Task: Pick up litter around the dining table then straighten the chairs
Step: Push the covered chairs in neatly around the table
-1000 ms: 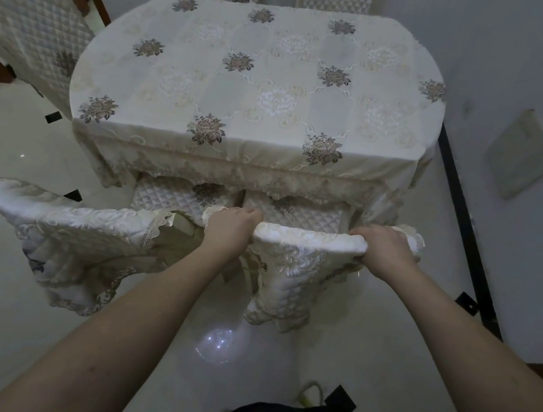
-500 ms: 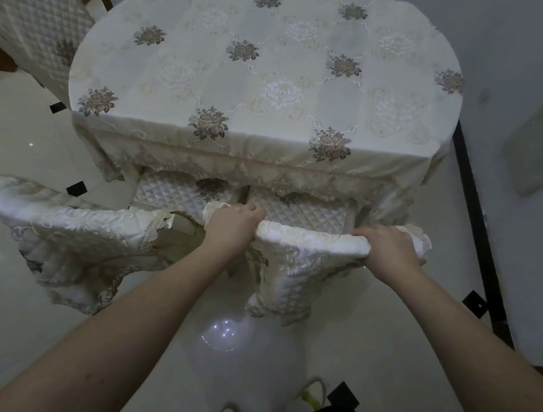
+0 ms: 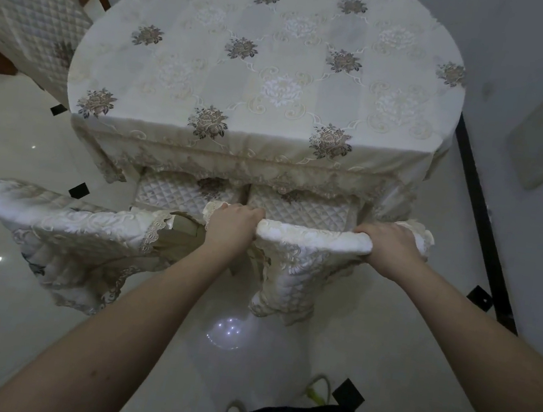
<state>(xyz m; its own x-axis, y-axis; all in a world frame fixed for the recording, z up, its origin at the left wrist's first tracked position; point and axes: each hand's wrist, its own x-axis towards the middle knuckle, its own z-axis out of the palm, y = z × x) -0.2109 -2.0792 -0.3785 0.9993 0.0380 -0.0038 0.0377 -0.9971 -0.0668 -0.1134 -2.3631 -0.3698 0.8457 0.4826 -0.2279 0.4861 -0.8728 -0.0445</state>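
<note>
A: Two hands, left (image 3: 231,226) and right (image 3: 387,247), fingers curled, each grasping the chair (image 3: 314,237) top, seat tucked under the table (image 3: 266,77).
B: Chairs counted?
A: Five visible.

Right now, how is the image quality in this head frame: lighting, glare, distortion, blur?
Head view: dim, greyish light. A cluster of lamp glare sits on the glossy floor, with smaller glints at left. Wide-angle distortion bows the table and stretches both forearms. The left hand and right hand gripping the chair back look reasonably sharp; the corners go soft.
</note>
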